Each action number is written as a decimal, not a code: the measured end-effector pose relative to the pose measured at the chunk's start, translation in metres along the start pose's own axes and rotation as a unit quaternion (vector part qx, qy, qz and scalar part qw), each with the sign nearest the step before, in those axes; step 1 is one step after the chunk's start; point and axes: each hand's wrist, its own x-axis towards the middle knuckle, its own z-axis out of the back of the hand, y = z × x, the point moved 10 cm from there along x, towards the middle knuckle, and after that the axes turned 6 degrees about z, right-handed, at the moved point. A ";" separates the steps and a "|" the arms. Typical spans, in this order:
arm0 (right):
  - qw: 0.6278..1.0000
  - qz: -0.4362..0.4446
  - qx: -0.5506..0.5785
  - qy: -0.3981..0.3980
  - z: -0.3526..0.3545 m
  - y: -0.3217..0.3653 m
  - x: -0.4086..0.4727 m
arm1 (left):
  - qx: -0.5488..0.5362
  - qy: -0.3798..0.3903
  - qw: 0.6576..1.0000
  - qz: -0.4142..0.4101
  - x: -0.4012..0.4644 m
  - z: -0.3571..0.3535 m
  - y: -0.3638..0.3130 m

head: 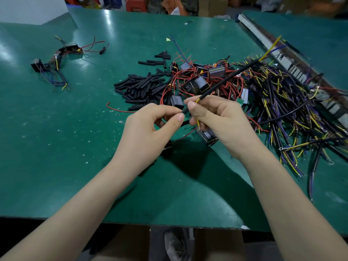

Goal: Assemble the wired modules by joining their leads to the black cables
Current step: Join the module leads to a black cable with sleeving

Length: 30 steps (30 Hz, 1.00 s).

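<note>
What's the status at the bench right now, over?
Left hand pinching black tube piece. Right hand gripping black cable. Nothing blocking.

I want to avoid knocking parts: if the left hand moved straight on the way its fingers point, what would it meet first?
The left hand points right, so it would probably meet the right hand first, at the black cable that both pinch. Depth is hard to judge.

I see a long black sheathed cable [227,77] slanting up to the right, yellow and blue conductors fanning from its far end. Grey boxy modules with red leads [202,80] lie heaped mid-tabletop; a tangle of black cables [286,102] sprawls right.
</note>
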 end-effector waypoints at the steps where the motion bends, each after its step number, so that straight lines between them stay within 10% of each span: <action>1: 1.000 -0.013 -0.008 0.005 0.000 -0.002 0.000 | 0.004 -0.005 1.000 0.000 0.001 0.001 0.000; 30: 0.985 0.001 -0.166 0.054 -0.002 -0.003 0.002 | 0.130 -0.048 0.988 -0.068 0.005 0.001 -0.007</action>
